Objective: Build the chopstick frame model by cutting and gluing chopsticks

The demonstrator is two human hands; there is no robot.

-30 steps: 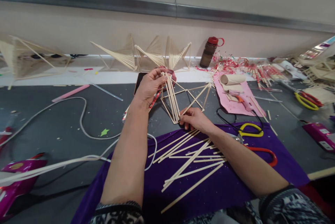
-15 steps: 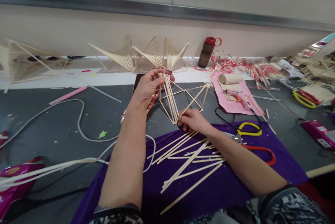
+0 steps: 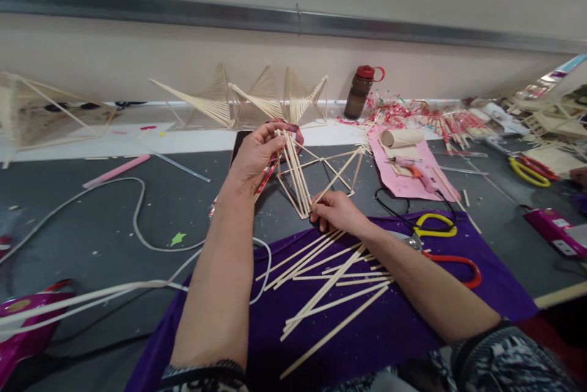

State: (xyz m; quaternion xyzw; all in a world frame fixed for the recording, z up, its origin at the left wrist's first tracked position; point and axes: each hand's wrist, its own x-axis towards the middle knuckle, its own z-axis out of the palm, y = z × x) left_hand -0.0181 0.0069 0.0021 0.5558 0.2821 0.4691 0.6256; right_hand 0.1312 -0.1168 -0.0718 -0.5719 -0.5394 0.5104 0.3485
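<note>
A small frame of thin wooden sticks (image 3: 297, 179) stands on the grey table, with several sticks side by side forming its slanted left face. At the upper end of that face, my left hand (image 3: 262, 150) is closed, thumb and fingers pinching the stick tops. My right hand (image 3: 337, 211) pinches at the lower end, beside the bottom corner; its fingertips are partly hidden. Loose wooden sticks (image 3: 330, 279) lie fanned on a purple cloth (image 3: 367, 337) below my hands. Scissors (image 3: 435, 227) with one yellow and one red handle rest by my right forearm.
A glue gun (image 3: 419, 175) and a cardboard roll (image 3: 402, 137) lie on pink paper (image 3: 383, 169). Finished stick structures (image 3: 257, 98) line the wall beside a bottle (image 3: 360, 93). White cables (image 3: 137, 208) cross the left side. A power strip (image 3: 554, 230) sits at right.
The view has shifted very slightly, moving things a little left. Both hands keep their hold on the stick frame. At the far right edge, part of another person's hand has come into view.
</note>
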